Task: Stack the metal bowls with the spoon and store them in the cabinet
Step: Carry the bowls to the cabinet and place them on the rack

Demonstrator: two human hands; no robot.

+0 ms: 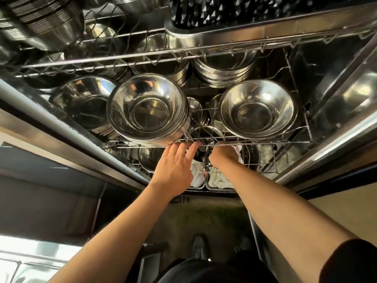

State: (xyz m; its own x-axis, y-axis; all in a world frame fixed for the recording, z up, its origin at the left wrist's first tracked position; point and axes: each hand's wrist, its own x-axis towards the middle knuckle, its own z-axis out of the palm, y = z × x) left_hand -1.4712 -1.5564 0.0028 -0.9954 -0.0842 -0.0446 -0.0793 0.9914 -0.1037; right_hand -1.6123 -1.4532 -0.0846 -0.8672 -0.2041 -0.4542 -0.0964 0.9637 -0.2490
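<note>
- Nearest to me are my two bare arms, and both reach up and forward into the cabinet [336,103].
- A dark sleeve [350,260] covers the top of my right arm, low in the right corner.
- My left hand [173,162] is open. The fingers are spread, and the tips touch the front wire of the wire rack [265,140].
- Just past those fingertips sits a small metal bowl [206,132], between the two big stacks. It is partly hidden behind the wires.
- My right hand [221,153] is curled up against the same front wire, right beside the small bowl. I cannot tell if it grips anything, because the wires and the bowl hide the fingers.
- A thin metal handle [206,163] hangs down between my two hands. It may be the spoon, but it is too blurry to be sure.
- A tall stack of bowls [148,110] stands on the rack just above my left hand.
- A second stack of bowls [258,109] stands above and to the right of my right hand.
- More bowls [223,72] are piled further back, and another shelf is above them.
- White cloth [219,181] lies under the rack, below my wrists.
- Far down I see the floor and a shoe [199,248].
</note>
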